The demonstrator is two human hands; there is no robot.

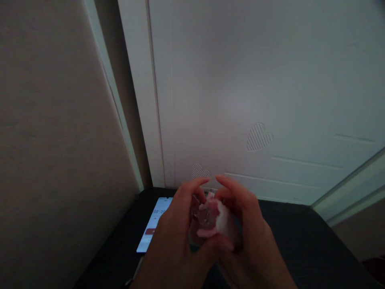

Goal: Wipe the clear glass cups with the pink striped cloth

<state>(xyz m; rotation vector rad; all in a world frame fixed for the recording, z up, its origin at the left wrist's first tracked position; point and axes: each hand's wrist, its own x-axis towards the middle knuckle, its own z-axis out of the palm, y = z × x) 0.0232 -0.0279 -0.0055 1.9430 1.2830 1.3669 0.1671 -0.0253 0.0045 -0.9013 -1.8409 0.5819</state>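
Right of the phone [147,237], left hand [179,224] and right hand [251,224] curl fingers [239,192] around a pink-and-white piece [222,220]. Handling looks unfinished.

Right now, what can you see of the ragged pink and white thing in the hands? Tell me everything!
The ragged pink and white thing has uneven pink edges and a pale white patch, maybe paper or cloth. Clear, shiny, plastic-looking material shows beside the pink. The bare left hand and bare right hand cup it over a black tabletop. Parts are hidden, and blur hides exactly what it is.
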